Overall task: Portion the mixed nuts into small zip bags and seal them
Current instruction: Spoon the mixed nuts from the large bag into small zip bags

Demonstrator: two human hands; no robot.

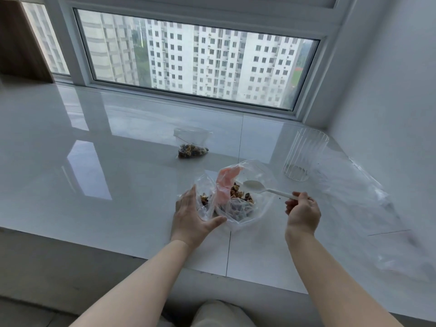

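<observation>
Gripping a white plastic spoon over the big open bag of mixed nuts, the right hand works beside the left hand, which holds a small zip bag on the sill, with a filled bag lying farther back, no writing legible anywhere.

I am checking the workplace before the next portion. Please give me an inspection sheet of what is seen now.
Surface: glossy white sill, reflective.
Job's things: large bag of mixed nuts, open; small zip bag beside it, a few nuts inside; filled bag farther back; white spoon, empty.
Clutter: clear ribbed glass; clear plastic sheet at right.
Grippers: left hand holds the small zip bag; right hand grips the spoon.
Cables: nothing seen.
Surroundings: window, apartment towers outside.
</observation>
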